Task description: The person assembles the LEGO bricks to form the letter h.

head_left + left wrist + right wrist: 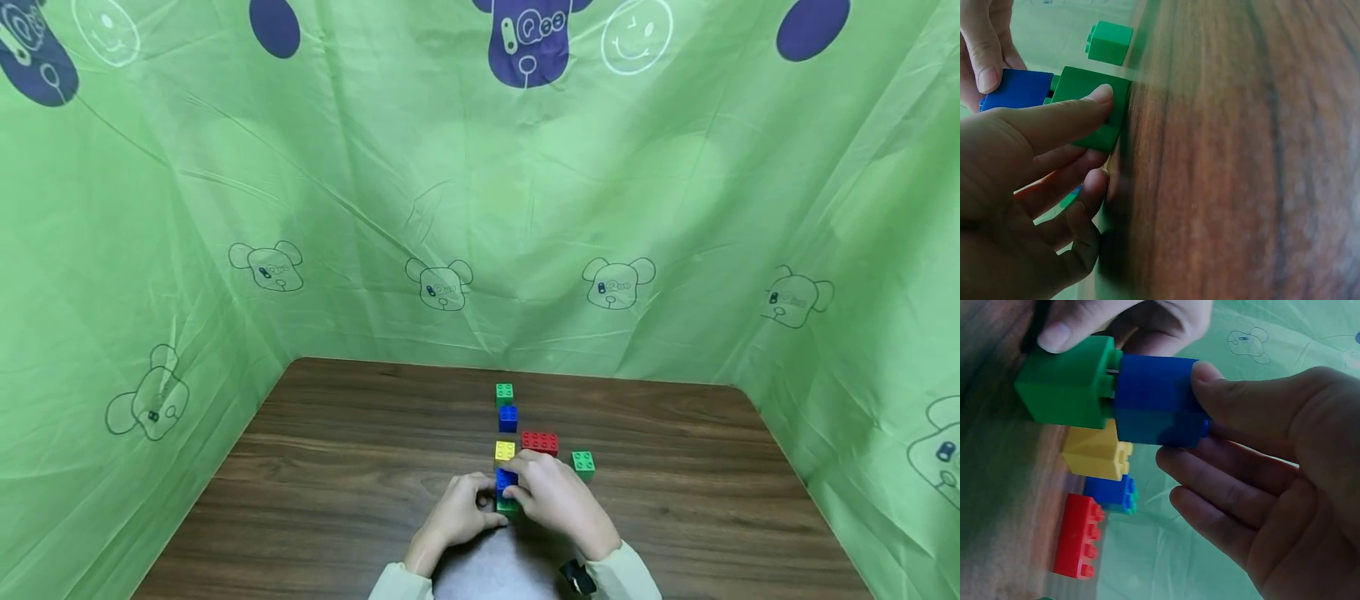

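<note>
green sheeting [525, 208] is hanging around the back and both sides of the dark wood-grained worktop [337, 433], creasing in long slanting folds. outlined round-eared heads [442, 286] are running across the sheeting, and i'm seeing purple ovals [274, 27] and white smiley faces [637, 36] higher up.

A cloth-walled booth [120, 258] is formed by green sheeting [517, 192], which is hung behind the worktop [360, 433] and along its left and right sides. The sheeting is creased and is printed with bear heads [442, 286], smiling faces [637, 37] and purple ovals [274, 27]. The worktop is finished in dark wood grain. Whether the booth is housed in a home, lab or workshop cannot be determined.
</note>
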Motion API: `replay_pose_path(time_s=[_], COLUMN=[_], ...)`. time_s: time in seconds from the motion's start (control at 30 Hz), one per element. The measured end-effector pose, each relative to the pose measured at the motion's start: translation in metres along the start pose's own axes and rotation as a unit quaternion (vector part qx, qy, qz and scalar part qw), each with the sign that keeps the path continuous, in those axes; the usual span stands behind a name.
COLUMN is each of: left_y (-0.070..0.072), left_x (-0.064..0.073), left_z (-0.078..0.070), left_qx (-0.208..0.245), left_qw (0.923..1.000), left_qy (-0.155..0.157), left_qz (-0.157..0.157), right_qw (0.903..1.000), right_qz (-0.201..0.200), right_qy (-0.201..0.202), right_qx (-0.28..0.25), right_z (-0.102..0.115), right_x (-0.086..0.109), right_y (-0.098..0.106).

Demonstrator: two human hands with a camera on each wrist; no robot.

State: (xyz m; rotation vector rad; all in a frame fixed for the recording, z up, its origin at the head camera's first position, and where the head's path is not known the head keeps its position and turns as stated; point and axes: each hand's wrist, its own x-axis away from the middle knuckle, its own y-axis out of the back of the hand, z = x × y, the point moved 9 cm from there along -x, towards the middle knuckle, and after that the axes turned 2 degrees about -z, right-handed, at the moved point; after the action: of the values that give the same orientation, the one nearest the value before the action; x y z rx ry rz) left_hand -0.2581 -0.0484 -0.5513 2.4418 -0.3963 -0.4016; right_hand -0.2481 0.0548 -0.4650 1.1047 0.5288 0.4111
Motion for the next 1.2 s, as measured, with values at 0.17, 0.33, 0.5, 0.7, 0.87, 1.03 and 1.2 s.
replay_pose_path(time_s=[0.17, 0.33, 0.5, 0.7, 0.87, 1.03, 1.2], left_y=[-0.0014, -0.0013, -0.0014, -0.0005, -0.0003, -0.0007, -0.0002], left_x=[-0.0004, -0.0011, -0.0004, -0.0004, -0.0002, -0.0007, -0.0003], left_z=[0.0012, 0.002, 0.0024, 0.0011, 0.001, 0.0019, 0.001], left_qx=[0.003, 0.001, 0.005, 0.009, 0.009, 0.006, 0.007], left_qw=[1.0, 0.9999, 0.9999, 0.9999, 0.9999, 0.9999, 1.0], left_qy=[0.008, 0.01, 0.012, 0.01, 0.009, 0.009, 0.004], left_qz=[0.003, 0.004, 0.006, 0.002, 0.001, 0.001, -0.001], right_qw=[0.9998, 0.9997, 0.9996, 0.9995, 0.9995, 0.9995, 0.9981], right_qz=[0.014, 0.022, 0.023, 0.015, 0.013, 0.011, 0.006], right_qy=[-0.004, -0.009, -0.008, -0.002, -0.006, -0.012, -0.037], right_qx=[-0.011, -0.01, -0.017, -0.027, -0.028, -0.028, -0.05], right_z=[-0.0026, -0.0026, -0.0021, -0.0017, -0.0016, -0.0022, -0.0062], right_x=[0.0011, 0.0022, 0.0033, 0.0042, 0.004, 0.0037, 0.0033], right_y=[-0.0045, -0.0043, -0.0034, -0.0018, -0.003, -0.0037, -0.0042])
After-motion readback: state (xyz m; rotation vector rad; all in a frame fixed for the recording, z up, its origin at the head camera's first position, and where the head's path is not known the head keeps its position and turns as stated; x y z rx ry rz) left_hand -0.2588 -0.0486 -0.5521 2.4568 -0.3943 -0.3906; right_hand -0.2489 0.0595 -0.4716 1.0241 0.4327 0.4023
